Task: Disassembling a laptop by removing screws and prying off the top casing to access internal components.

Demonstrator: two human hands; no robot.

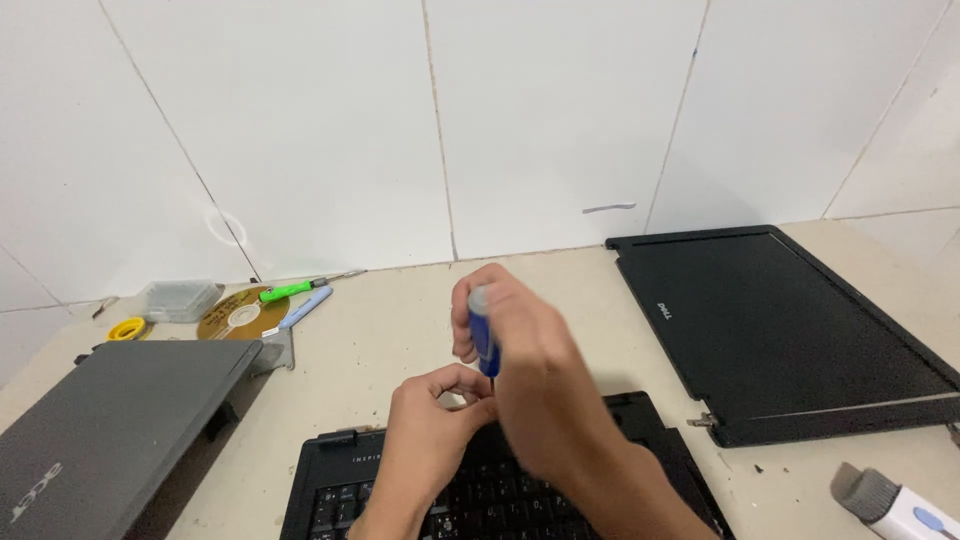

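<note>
Screwdriver (483,338) with a blue handle is gripped upright in the right hand (530,370), fingers wrapped around it, tip pointing down at the back edge of the black laptop base (330,480). Left hand (430,420) sits just below and left of it, fingers pinched together right by the shaft near the tip; can't tell if it's holding anything tiny. Off to the right of the hands lies a detached black screen lid (790,330), with a grey-and-white brush tool (890,500) nearer the corner. Left of the hands: a grey laptop (110,430), a gold disc (243,314), green screwdriver (295,290), yellow tape roll (127,328).
</note>
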